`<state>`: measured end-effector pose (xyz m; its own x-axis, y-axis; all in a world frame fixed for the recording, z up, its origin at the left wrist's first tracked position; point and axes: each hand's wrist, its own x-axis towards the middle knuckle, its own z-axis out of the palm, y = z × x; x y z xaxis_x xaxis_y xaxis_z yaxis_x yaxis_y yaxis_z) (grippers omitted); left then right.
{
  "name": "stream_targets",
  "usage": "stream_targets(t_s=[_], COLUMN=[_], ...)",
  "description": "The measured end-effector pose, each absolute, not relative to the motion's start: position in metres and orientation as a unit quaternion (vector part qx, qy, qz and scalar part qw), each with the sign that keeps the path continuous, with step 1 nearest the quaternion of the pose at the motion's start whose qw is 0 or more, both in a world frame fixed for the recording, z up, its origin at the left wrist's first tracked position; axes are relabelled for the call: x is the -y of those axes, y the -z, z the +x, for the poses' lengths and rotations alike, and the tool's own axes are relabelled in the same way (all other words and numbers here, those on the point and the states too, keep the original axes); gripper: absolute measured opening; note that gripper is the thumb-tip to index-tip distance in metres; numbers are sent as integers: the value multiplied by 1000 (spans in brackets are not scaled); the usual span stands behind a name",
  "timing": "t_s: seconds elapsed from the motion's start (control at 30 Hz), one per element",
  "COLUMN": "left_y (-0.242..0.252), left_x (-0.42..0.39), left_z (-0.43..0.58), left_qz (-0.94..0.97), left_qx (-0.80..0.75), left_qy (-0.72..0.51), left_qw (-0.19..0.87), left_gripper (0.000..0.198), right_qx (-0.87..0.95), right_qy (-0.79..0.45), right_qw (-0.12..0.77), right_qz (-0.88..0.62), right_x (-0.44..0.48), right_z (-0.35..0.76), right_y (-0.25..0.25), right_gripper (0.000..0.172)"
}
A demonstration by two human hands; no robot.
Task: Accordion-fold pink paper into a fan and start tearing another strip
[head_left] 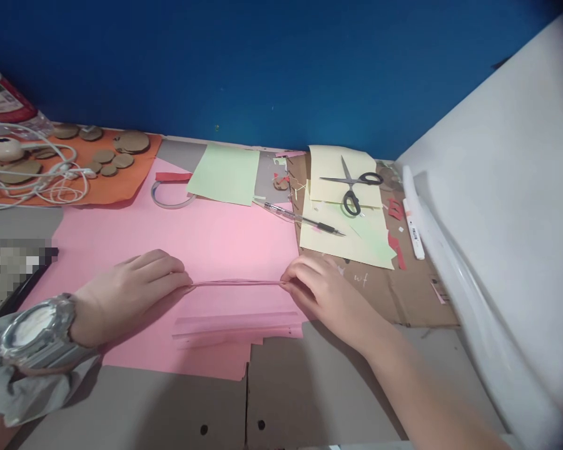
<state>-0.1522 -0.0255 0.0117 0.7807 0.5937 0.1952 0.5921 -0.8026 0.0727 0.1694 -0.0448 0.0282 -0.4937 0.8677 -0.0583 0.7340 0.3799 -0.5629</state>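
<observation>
Between my two hands stretches a narrow folded strip of pink paper [237,282], seen nearly edge-on. My left hand [145,284], with a watch on its wrist, pinches the strip's left end. At the right end, the fingers of my right hand [316,281] are closed on it. A large pink sheet [136,237] lies beneath both hands. Just in front of the strip, nearer to me, lies a creased piece of pink paper [237,326] with several fold lines.
Black-handled scissors [351,185] lie spread on pale yellow paper [342,240], beside a pen [304,219]. A green sheet [225,175] is at the back. Cardboard discs [131,142] and white earphones [65,172] rest on orange paper at left. A white marker [413,230] lies right.
</observation>
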Motion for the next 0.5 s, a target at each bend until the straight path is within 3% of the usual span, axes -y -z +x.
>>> stream_targets(t_s=[0.23, 0.5], left_y=[-16, -17], left_x=[25, 27], left_z=[-146, -151], left_qz=[954, 956], left_qx=[-265, -262], left_qy=[-100, -95], left_qw=[-98, -91], left_gripper=[15, 15], right_qx=[859, 878], right_qy=[-206, -153], right_qw=[102, 56], right_qz=[-458, -449], right_x=[44, 47], right_z=[173, 173], right_y=[-24, -26], right_gripper=[16, 21])
